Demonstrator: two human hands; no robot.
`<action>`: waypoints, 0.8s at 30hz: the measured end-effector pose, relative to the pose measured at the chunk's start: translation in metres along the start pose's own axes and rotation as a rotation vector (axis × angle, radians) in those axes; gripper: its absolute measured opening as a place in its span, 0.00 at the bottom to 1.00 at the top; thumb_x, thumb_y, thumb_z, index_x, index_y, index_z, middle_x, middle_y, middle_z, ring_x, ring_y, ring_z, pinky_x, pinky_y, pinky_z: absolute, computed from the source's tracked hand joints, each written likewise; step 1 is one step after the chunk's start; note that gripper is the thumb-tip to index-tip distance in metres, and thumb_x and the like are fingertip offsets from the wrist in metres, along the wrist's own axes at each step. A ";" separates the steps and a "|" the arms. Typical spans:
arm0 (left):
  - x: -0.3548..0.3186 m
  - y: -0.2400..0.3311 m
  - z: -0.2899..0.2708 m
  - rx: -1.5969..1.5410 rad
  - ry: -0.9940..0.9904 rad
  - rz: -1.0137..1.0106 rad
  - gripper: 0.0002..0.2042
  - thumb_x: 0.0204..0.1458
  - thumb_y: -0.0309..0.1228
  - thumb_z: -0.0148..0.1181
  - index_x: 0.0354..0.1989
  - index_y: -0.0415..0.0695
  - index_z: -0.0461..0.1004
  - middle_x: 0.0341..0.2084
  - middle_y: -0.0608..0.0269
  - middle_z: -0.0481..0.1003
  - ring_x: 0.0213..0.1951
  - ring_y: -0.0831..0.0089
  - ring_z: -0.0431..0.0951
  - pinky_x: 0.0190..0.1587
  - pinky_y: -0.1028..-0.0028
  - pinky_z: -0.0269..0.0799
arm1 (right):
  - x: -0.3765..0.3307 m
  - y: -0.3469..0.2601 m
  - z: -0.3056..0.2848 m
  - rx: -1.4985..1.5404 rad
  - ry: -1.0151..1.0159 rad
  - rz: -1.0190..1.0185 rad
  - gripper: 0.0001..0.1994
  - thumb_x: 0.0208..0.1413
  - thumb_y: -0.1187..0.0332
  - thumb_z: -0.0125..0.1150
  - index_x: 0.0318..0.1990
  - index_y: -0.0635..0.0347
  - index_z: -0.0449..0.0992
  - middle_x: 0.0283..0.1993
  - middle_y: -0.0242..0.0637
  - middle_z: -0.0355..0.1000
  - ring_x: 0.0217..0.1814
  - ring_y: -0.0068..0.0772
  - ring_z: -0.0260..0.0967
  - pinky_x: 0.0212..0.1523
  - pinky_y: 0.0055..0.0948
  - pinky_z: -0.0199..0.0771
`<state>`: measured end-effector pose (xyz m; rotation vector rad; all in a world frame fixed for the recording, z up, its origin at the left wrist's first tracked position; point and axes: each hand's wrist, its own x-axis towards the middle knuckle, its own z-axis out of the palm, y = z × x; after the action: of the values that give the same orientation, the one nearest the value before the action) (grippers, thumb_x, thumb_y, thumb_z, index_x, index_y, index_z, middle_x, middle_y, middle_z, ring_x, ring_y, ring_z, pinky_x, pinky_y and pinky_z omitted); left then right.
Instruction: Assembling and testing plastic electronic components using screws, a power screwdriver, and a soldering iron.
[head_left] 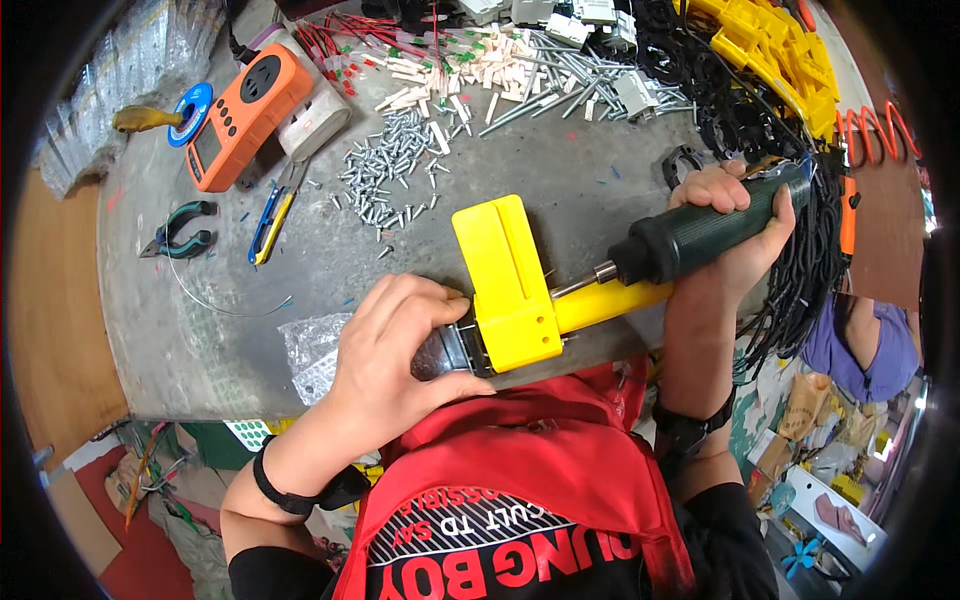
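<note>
My left hand (pixel 385 355) is closed around the dark, glossy end piece (pixel 445 350) of a yellow plastic assembly near the table's front edge. Its flat yellow housing (pixel 505 285) stands up beside my fingers, and a yellow handle (pixel 610 305) runs off to the right. Wrapped in my right hand (pixel 735 215) is a dark green power screwdriver (pixel 690 238), tilted down to the left. The metal bit (pixel 580 282) reaches the right side of the housing; I cannot tell whether it sits in a screw there.
Loose screws (pixel 390 170) lie in a pile beyond my left hand. Pliers (pixel 185 230), a utility knife (pixel 268 225) and an orange meter (pixel 248 115) are at the left. Long bolts (pixel 580 80), yellow parts (pixel 780 50) and black cords (pixel 800 270) crowd the far and right sides.
</note>
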<state>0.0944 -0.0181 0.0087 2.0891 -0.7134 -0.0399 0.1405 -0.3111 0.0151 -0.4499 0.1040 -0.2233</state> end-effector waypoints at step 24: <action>0.000 -0.001 -0.002 -0.012 0.022 0.045 0.30 0.26 0.40 0.78 0.38 0.39 0.71 0.36 0.52 0.73 0.39 0.54 0.75 0.44 0.63 0.70 | 0.010 -0.010 -0.003 0.127 -0.029 0.149 0.22 0.51 0.54 0.59 0.41 0.65 0.66 0.27 0.29 0.62 0.31 0.26 0.60 0.41 0.29 0.66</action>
<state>0.0958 -0.0158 0.0089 2.0589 -0.7447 0.0034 0.1478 -0.3235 0.0160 -0.3176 0.0935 -0.0764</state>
